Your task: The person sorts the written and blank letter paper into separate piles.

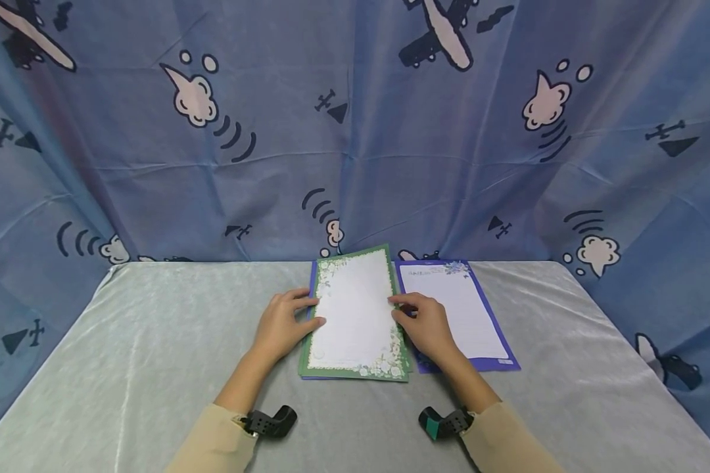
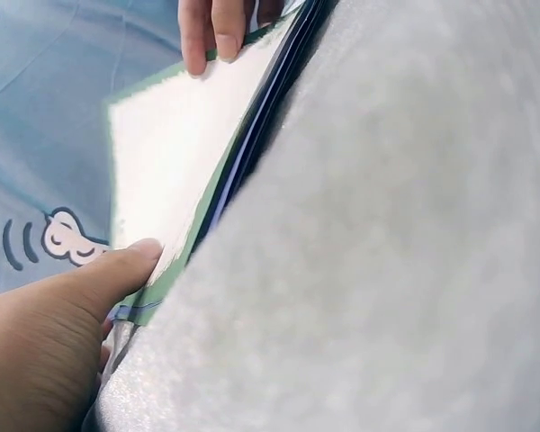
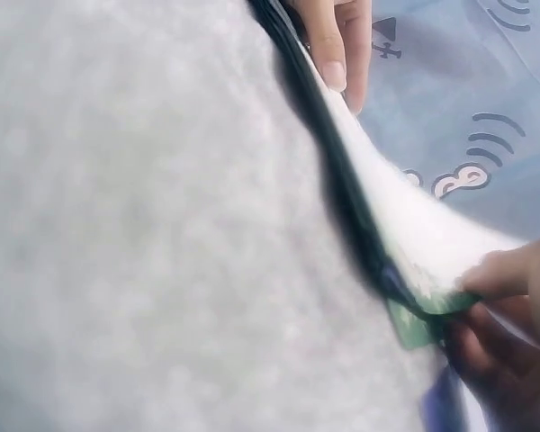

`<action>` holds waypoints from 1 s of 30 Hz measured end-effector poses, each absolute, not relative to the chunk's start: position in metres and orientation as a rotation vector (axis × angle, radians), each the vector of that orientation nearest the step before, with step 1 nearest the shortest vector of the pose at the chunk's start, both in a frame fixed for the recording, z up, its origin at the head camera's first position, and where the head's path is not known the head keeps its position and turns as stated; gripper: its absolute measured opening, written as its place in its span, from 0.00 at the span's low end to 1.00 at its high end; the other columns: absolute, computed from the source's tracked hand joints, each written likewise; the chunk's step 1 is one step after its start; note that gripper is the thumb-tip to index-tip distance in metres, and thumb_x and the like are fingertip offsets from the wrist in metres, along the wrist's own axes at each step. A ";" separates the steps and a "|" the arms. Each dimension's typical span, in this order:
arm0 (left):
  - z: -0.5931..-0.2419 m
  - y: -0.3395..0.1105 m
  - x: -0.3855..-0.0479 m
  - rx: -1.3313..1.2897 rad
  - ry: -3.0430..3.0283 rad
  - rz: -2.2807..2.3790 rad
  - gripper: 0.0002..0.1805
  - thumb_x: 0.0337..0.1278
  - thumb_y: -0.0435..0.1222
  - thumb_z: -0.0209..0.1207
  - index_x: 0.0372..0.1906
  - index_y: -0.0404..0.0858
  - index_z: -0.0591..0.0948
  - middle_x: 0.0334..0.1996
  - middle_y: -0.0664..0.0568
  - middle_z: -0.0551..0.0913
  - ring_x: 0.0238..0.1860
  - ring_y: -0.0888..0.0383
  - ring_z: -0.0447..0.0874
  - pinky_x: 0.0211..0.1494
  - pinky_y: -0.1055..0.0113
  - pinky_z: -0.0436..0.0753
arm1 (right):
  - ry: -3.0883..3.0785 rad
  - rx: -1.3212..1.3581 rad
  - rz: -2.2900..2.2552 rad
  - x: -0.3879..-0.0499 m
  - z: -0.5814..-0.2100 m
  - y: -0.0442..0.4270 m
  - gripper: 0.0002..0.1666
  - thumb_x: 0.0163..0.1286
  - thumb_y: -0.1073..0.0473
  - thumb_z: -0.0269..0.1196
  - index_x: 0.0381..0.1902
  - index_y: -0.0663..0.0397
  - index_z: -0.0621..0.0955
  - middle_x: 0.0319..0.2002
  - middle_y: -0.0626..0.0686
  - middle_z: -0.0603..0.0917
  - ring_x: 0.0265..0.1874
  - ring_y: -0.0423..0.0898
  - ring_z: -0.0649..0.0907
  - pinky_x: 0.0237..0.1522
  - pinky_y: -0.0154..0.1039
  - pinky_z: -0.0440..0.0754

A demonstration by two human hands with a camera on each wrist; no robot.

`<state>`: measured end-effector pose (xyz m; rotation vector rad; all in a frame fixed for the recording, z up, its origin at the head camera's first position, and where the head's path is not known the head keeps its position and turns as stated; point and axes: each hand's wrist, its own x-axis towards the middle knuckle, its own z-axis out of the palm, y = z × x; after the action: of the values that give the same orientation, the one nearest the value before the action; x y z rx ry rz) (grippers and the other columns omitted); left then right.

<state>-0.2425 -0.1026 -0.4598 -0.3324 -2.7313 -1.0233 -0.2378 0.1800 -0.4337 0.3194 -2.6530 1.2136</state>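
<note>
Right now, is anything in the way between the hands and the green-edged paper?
No, nothing visible. The left hand touches the green-edged paper, and the right hand pinches its edge. A purple-edged sheet lies alongside, not between.

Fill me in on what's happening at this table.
A person is handling a green-bordered sheet with both hands. The left hand holds its left edge, thumb on the white face; the right hand pinches the right edge. More paper lies beneath, with a purple strip showing along the left side. To the right, a purple-bordered sheet lies on the pale cloth, partly hidden by the right hand.
</note>
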 end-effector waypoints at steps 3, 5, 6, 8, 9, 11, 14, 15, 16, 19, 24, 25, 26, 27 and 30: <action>-0.460 -0.103 -0.243 -0.327 -2.736 -1.032 0.25 0.53 0.47 0.73 0.56 0.45 0.87 0.67 0.46 0.78 0.68 0.41 0.73 0.67 0.44 0.75 | -2.656 0.294 1.248 -0.238 -0.435 0.180 0.15 0.66 0.67 0.67 0.51 0.56 0.88 0.47 0.59 0.90 0.33 0.47 0.84 0.34 0.37 0.79; -0.460 -0.103 -0.243 -0.325 -2.735 -1.029 0.25 0.53 0.47 0.73 0.56 0.45 0.87 0.67 0.46 0.78 0.67 0.41 0.73 0.67 0.44 0.75 | -2.655 0.283 1.283 -0.238 -0.435 0.180 0.15 0.67 0.66 0.67 0.51 0.55 0.88 0.48 0.59 0.90 0.29 0.45 0.80 0.29 0.33 0.73; -0.460 -0.103 -0.242 -0.323 -2.735 -1.028 0.25 0.53 0.47 0.73 0.56 0.45 0.87 0.67 0.46 0.79 0.67 0.41 0.74 0.67 0.44 0.75 | -2.653 0.278 1.307 -0.238 -0.436 0.181 0.15 0.67 0.66 0.66 0.51 0.55 0.88 0.48 0.60 0.89 0.27 0.44 0.78 0.26 0.32 0.70; -0.460 -0.103 -0.242 -0.321 -2.734 -1.031 0.25 0.53 0.47 0.73 0.56 0.45 0.87 0.67 0.46 0.79 0.68 0.41 0.74 0.67 0.45 0.75 | -2.646 0.270 1.348 -0.239 -0.436 0.182 0.15 0.67 0.66 0.66 0.52 0.55 0.88 0.51 0.60 0.89 0.26 0.43 0.79 0.24 0.31 0.69; -0.460 -0.103 -0.242 -0.320 -2.732 -1.031 0.25 0.53 0.47 0.73 0.56 0.45 0.87 0.67 0.46 0.79 0.68 0.41 0.73 0.68 0.44 0.74 | -2.642 0.264 1.366 -0.239 -0.437 0.182 0.15 0.67 0.67 0.66 0.52 0.55 0.88 0.51 0.60 0.89 0.28 0.43 0.80 0.24 0.31 0.69; -0.460 -0.103 -0.242 -0.320 -2.729 -1.035 0.25 0.54 0.48 0.73 0.56 0.44 0.87 0.67 0.46 0.79 0.68 0.41 0.73 0.69 0.44 0.74 | -2.638 0.250 1.408 -0.240 -0.438 0.183 0.16 0.68 0.67 0.65 0.52 0.55 0.88 0.52 0.60 0.88 0.33 0.47 0.85 0.27 0.29 0.73; -0.460 -0.103 -0.243 -0.320 -2.711 -1.052 0.23 0.56 0.47 0.71 0.56 0.44 0.87 0.66 0.46 0.79 0.68 0.41 0.74 0.69 0.44 0.73 | -2.625 0.195 1.509 -0.241 -0.439 0.183 0.16 0.68 0.68 0.65 0.52 0.56 0.88 0.54 0.61 0.87 0.40 0.49 0.89 0.32 0.29 0.80; -0.461 -0.103 -0.243 -0.317 -2.704 -1.062 0.23 0.56 0.47 0.71 0.56 0.43 0.87 0.66 0.47 0.80 0.68 0.42 0.74 0.69 0.45 0.73 | -2.621 0.171 1.550 -0.242 -0.439 0.183 0.16 0.69 0.68 0.64 0.53 0.57 0.87 0.54 0.62 0.87 0.43 0.50 0.89 0.34 0.29 0.82; -0.461 -0.103 -0.243 -0.315 -2.696 -1.074 0.22 0.57 0.47 0.71 0.55 0.43 0.87 0.66 0.47 0.80 0.68 0.42 0.74 0.69 0.45 0.73 | -2.618 0.145 1.592 -0.242 -0.438 0.183 0.16 0.69 0.68 0.64 0.53 0.57 0.87 0.55 0.62 0.87 0.44 0.49 0.89 0.35 0.29 0.83; -0.461 -0.103 -0.244 -0.314 -2.668 -1.107 0.20 0.58 0.45 0.70 0.54 0.43 0.88 0.65 0.48 0.81 0.66 0.43 0.76 0.67 0.46 0.75 | -2.610 0.075 1.692 -0.242 -0.438 0.184 0.16 0.70 0.68 0.63 0.55 0.57 0.86 0.58 0.62 0.85 0.44 0.46 0.88 0.36 0.31 0.85; -0.462 -0.104 -0.245 -0.307 -2.638 -1.169 0.17 0.60 0.43 0.69 0.53 0.44 0.88 0.64 0.50 0.82 0.64 0.45 0.78 0.64 0.48 0.77 | -2.587 -0.005 1.790 -0.243 -0.437 0.183 0.17 0.71 0.67 0.63 0.55 0.57 0.86 0.61 0.61 0.84 0.45 0.41 0.85 0.35 0.30 0.85; -0.462 -0.104 -0.245 -0.301 -2.634 -1.185 0.17 0.60 0.42 0.69 0.53 0.44 0.88 0.64 0.50 0.82 0.63 0.46 0.79 0.64 0.48 0.77 | -2.580 -0.014 1.806 -0.244 -0.437 0.183 0.17 0.71 0.67 0.63 0.56 0.57 0.86 0.61 0.61 0.83 0.43 0.40 0.84 0.35 0.29 0.85; -0.462 -0.104 -0.245 -0.295 -2.629 -1.201 0.16 0.61 0.42 0.68 0.53 0.44 0.88 0.64 0.50 0.82 0.62 0.47 0.79 0.63 0.49 0.78 | -2.575 -0.025 1.824 -0.244 -0.436 0.183 0.17 0.71 0.67 0.63 0.56 0.58 0.86 0.62 0.60 0.83 0.41 0.38 0.84 0.35 0.29 0.84; -0.462 -0.104 -0.245 -0.289 -2.624 -1.217 0.16 0.61 0.41 0.68 0.53 0.44 0.88 0.64 0.51 0.82 0.61 0.48 0.80 0.62 0.49 0.79 | -2.571 -0.034 1.839 -0.244 -0.436 0.183 0.17 0.71 0.67 0.63 0.56 0.58 0.86 0.63 0.60 0.82 0.40 0.37 0.83 0.35 0.29 0.84; -0.462 -0.103 -0.246 -0.278 -2.602 -1.261 0.14 0.61 0.40 0.68 0.52 0.44 0.88 0.62 0.51 0.83 0.55 0.49 0.83 0.58 0.51 0.80 | -2.565 -0.043 1.871 -0.243 -0.434 0.183 0.18 0.71 0.67 0.62 0.57 0.59 0.85 0.64 0.60 0.81 0.38 0.34 0.82 0.35 0.29 0.84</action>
<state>-0.2455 -0.1033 -0.4624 -0.2783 -2.6022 -1.2615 -0.2428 0.1831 -0.4339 -0.0431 -2.5646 1.8706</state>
